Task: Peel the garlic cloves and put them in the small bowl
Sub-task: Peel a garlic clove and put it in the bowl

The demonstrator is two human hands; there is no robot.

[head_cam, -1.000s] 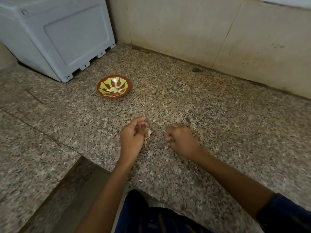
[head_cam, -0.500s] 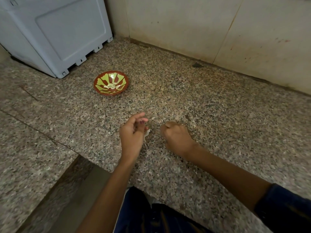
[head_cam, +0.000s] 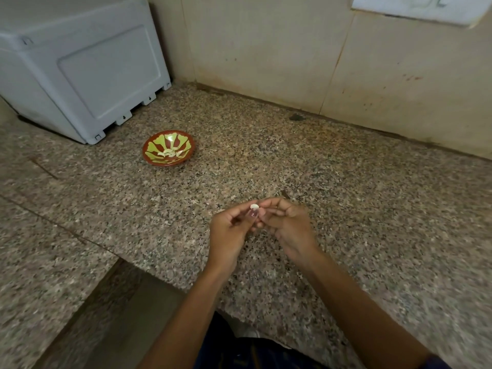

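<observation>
Your left hand [head_cam: 231,233] and right hand [head_cam: 288,225] pinch garlic clove [head_cam: 254,206] together, above counter [head_cam: 346,209] near front edge. Step looks like peeling. Next: pull skin off, drop clove in small bowl [head_cam: 169,147], far left by grey box [head_cam: 80,67].

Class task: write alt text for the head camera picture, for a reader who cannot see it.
Two hands meet over a speckled granite counter, the left hand and the right hand together pinching a small pale garlic clove at their fingertips. Further back to the left stands a small red and green bowl holding pale cloves, near a grey plastic box.
</observation>
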